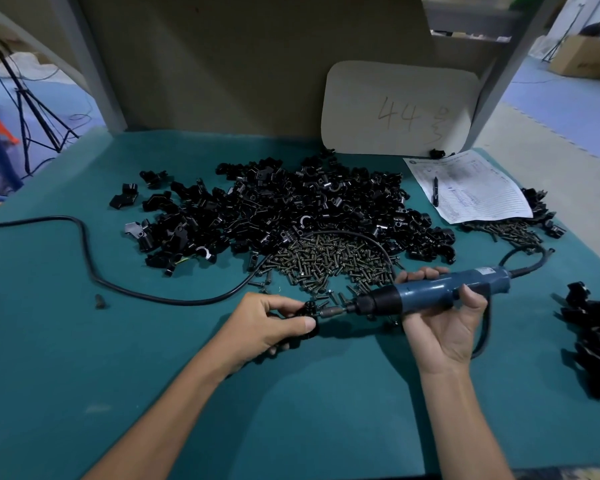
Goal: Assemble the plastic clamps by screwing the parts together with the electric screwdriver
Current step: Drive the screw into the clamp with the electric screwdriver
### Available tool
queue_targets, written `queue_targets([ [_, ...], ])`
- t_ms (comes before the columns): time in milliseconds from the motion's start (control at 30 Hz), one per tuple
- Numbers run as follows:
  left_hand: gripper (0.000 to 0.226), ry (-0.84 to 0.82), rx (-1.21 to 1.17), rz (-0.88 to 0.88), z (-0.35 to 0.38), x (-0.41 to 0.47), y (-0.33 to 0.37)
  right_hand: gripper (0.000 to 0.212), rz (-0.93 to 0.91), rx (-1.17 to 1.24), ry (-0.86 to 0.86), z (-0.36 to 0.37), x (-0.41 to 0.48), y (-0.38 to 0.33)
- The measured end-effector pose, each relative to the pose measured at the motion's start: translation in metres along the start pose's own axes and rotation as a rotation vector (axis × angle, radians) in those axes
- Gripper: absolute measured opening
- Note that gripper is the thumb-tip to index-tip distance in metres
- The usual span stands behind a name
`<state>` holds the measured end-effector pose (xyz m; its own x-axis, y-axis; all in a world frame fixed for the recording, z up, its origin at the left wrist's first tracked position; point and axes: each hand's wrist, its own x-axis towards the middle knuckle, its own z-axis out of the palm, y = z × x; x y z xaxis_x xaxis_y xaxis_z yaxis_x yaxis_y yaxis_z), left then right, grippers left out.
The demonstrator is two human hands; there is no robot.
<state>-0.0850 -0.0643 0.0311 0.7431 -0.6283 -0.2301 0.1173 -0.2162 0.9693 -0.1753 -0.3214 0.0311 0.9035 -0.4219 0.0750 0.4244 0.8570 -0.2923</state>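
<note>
On the green worktop, the left hand pinches a black clamp between thumb and fingers. Behind it lie a heap of black clamp parts and a pile of screws. The right hand grips the blue electric screwdriver, its bit at the clamp. More black clamps are heaped far right.

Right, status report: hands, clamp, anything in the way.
Left hand grips black clamp. Right hand holds electric screwdriver, bit lined up on clamp. Screw pile just behind, not blocking.
</note>
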Motion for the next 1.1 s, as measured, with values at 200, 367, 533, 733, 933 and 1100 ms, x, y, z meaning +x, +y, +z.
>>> queue_targets([
  [200, 0.034, 0.253, 0.152, 0.129, 0.013, -0.002, -0.007, 0.022, -0.043, -0.141, 0.180, -0.002, 0.000, 0.002],
  [367, 0.028, 0.284, 0.187, 0.179, 0.015, -0.005, -0.006, 0.017, -0.030, -0.179, 0.229, -0.007, 0.003, 0.001],
  [533, 0.024, 0.283, 0.221, 0.190, 0.018, -0.007, -0.007, 0.018, -0.021, -0.181, 0.255, -0.010, 0.005, 0.000],
  [733, 0.025, 0.298, 0.223, 0.206, 0.019, -0.007, -0.005, 0.020, -0.009, -0.190, 0.246, -0.011, 0.006, 0.000],
  [933, 0.026, 0.315, 0.227, 0.207, 0.019, -0.008, -0.005, 0.022, 0.015, -0.217, 0.240, -0.014, 0.005, 0.001],
  [1100, 0.025, 0.327, 0.238, 0.205, 0.020, -0.009, -0.005, 0.027, 0.036, -0.230, 0.261, -0.014, 0.006, 0.001],
])
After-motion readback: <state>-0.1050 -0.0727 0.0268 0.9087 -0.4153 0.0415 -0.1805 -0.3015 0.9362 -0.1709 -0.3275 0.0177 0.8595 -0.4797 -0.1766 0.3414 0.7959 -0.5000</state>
